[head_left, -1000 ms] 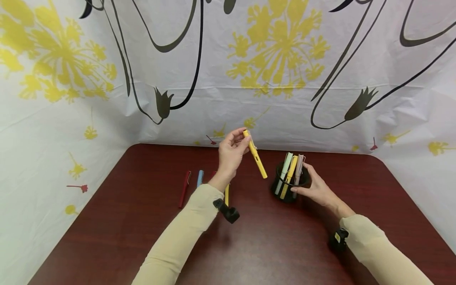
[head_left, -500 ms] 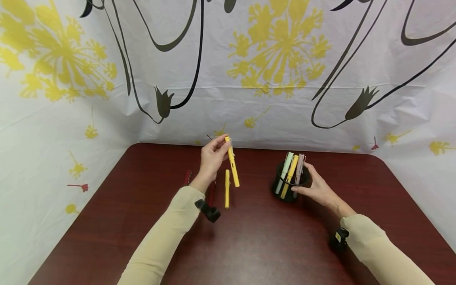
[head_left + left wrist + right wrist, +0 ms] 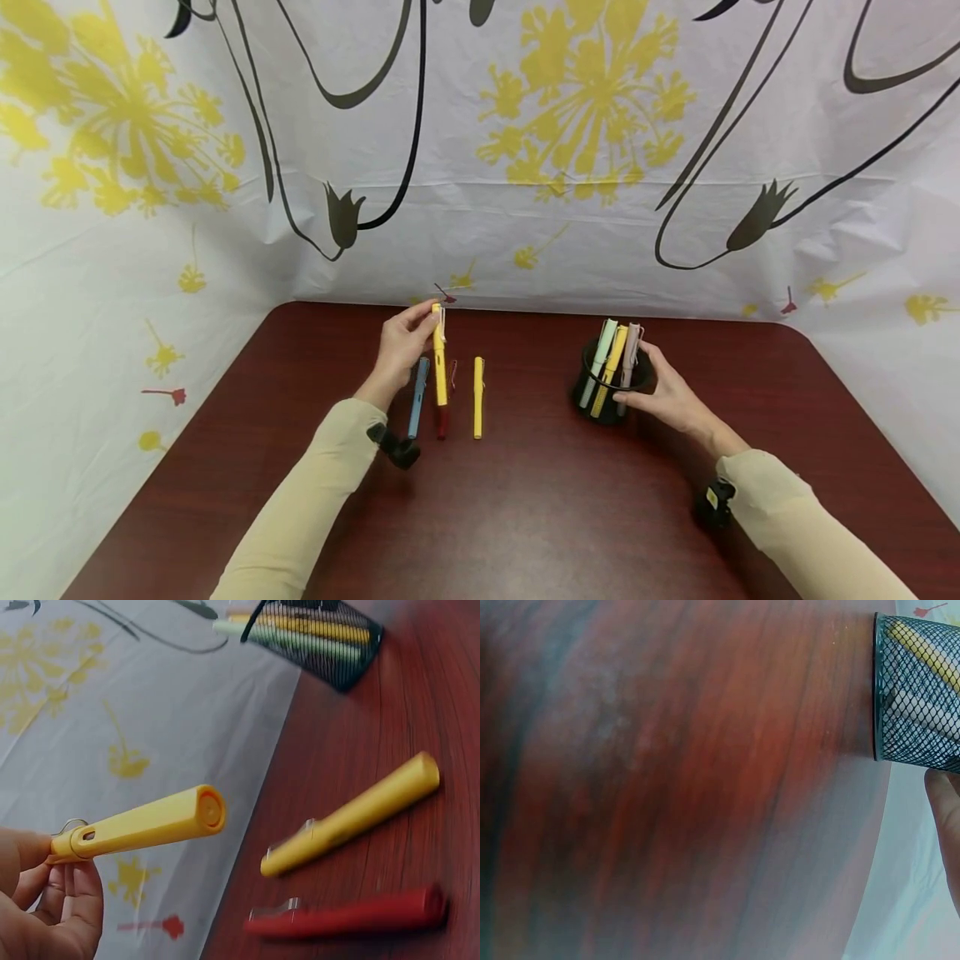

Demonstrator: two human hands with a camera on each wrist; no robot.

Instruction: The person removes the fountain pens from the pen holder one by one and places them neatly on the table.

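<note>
My left hand (image 3: 401, 346) pinches a yellow pen (image 3: 439, 358) by its clip end, with the other end pointing down. In the head view that pen overlaps a red pen (image 3: 442, 427) lying on the table. A blue pen (image 3: 417, 404) lies just left of the red one, and a second yellow pen (image 3: 478, 404) lies to its right. My right hand (image 3: 671, 402) grips the side of a black mesh pen cup (image 3: 580, 393). Standing in the cup are a mint green pen (image 3: 600, 354), a yellow pen (image 3: 615, 354) and a greyish pen (image 3: 630, 354).
The dark red-brown table (image 3: 525, 508) has rounded far corners. Right behind it hangs a white cloth (image 3: 450, 158) printed with yellow flowers and dark stems. Some table surface separates the lying pens from the cup.
My left hand has moved left and down with the yellow pen, from near the cup to over the lying pens. The right hand and the cup have stayed in place.
</note>
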